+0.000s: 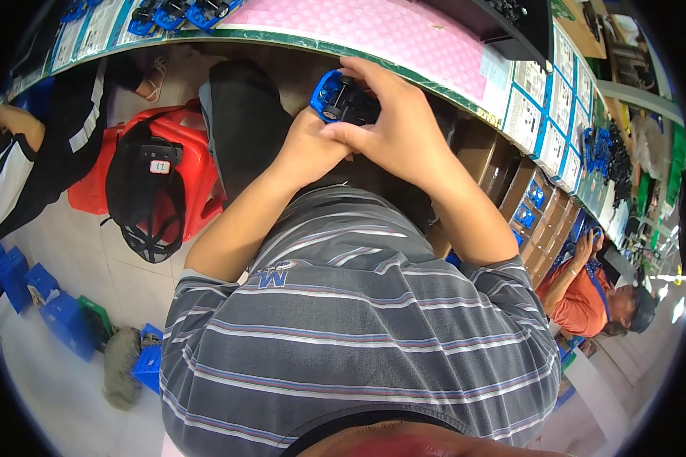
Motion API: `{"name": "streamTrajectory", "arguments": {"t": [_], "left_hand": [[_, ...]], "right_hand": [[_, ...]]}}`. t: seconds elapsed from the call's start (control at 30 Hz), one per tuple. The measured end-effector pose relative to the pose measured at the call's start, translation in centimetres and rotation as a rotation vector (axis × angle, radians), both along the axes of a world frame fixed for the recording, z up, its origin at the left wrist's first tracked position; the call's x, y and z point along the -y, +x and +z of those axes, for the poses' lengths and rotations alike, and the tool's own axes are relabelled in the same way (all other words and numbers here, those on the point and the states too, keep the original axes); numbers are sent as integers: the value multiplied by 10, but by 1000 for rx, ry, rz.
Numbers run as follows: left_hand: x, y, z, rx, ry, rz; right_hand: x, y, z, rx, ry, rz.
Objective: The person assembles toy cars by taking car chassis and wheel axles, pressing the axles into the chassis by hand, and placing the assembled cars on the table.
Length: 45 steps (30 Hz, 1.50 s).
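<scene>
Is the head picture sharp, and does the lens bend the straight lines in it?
Head view: the blue toy car between the left hand and right hand looks fairly sharp; the workbench edge curves strongly from fisheye distortion; the corners are black; things near the right rim look small and overexposed.

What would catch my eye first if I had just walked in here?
Probably the small blue toy car, held in both hands, left hand and right hand, just below the workbench edge. Next, the red plastic stool on the floor to the left, with a black cap lying on it, and the pink bubble sheet on the bench.
</scene>
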<state>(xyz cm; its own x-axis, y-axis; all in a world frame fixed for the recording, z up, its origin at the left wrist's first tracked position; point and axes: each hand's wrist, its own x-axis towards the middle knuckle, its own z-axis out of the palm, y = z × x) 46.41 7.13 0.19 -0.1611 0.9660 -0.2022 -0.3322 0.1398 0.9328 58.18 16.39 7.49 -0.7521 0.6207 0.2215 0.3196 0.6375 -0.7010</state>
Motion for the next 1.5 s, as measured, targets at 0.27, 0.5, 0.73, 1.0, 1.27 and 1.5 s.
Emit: {"name": "streamTrajectory", "arguments": {"t": [0.27, 0.5, 0.73, 1.0, 1.27, 1.5], "left_hand": [[28, -65, -1, 1, 132, 327], [57, -209, 9, 82, 95, 745], [28, -343, 42, -109, -43, 659], [-38, -416, 17, -584, -347, 516], [-51, -400, 16, -560, -334, 524], [-56, -380, 23, -1211, -346, 583]], "right_hand": [[-110, 57, -32, 57, 426, -385], [-139, 103, -57, 29, 310, -689], [-141, 88, -56, 89, 362, -684], [-145, 87, -56, 80, 344, -673], [-144, 90, -57, 111, 352, -696], [-146, 97, -63, 68, 348, -688]]}}
